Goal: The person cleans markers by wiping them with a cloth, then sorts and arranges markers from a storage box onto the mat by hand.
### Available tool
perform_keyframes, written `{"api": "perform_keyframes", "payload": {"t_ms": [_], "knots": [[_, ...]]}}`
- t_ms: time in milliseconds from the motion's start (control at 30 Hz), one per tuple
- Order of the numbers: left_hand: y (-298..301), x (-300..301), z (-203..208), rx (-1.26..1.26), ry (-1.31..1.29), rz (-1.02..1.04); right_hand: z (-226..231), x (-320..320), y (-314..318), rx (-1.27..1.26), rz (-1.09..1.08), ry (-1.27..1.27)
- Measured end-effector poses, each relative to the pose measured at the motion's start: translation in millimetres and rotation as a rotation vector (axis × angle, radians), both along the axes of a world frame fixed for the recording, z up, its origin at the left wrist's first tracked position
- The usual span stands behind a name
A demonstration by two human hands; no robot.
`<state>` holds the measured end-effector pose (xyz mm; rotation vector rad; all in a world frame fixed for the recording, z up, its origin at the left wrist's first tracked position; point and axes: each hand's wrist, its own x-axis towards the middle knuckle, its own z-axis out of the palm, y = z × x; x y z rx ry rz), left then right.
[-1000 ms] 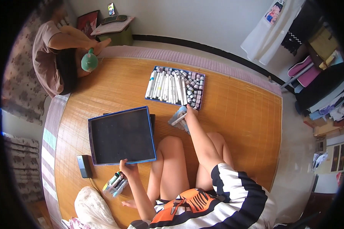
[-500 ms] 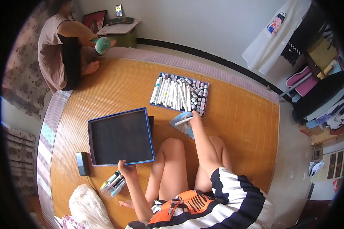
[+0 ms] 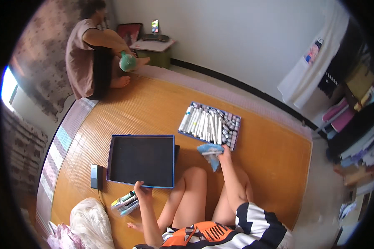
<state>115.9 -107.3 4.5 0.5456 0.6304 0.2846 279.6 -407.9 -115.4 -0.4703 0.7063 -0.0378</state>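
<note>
My left hand (image 3: 143,191) grips the near edge of a shallow rectangular box lid (image 3: 143,159), dark inside with a blue rim. Its thumb lies over the rim and the other fingers are hidden beneath. My right hand (image 3: 225,155) is closed on a crumpled light-blue cloth (image 3: 214,162) and a slim white marker (image 3: 212,153) that lies across it. Just beyond that hand, a blue-edged box (image 3: 182,131) holds several white markers (image 3: 201,124) lying flat on its left side. On its right side, more stand with their capped ends up.
A clear pouch of pens (image 3: 126,204) lies by my left forearm, near a black device (image 3: 96,177) with a cable. White plastic bag (image 3: 89,220) at lower left. Another person (image 3: 87,58) sits at the far left mat edge, beside a low green table (image 3: 160,58) bearing a phone.
The whole view has shifted, so most things appear lower and further right. The lid has turned slightly and looks squarer to me. Both hands keep their holds.
</note>
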Motion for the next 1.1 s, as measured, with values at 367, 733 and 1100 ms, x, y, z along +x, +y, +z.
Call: {"api": "perform_keyframes", "payload": {"t_ms": [367,733,1100], "knots": [[4,31,-33,-0.088,-0.028,-0.079,29,-18,-6,-0.206,0.023,-0.169],[-22,105,-87,0.013,0.119,-0.170,66,-25,-9,-0.033,-0.086,-0.199],[-138,162,-113,-0.098,0.049,-0.398,92,-52,-4,-0.152,-0.076,-0.109]]}}
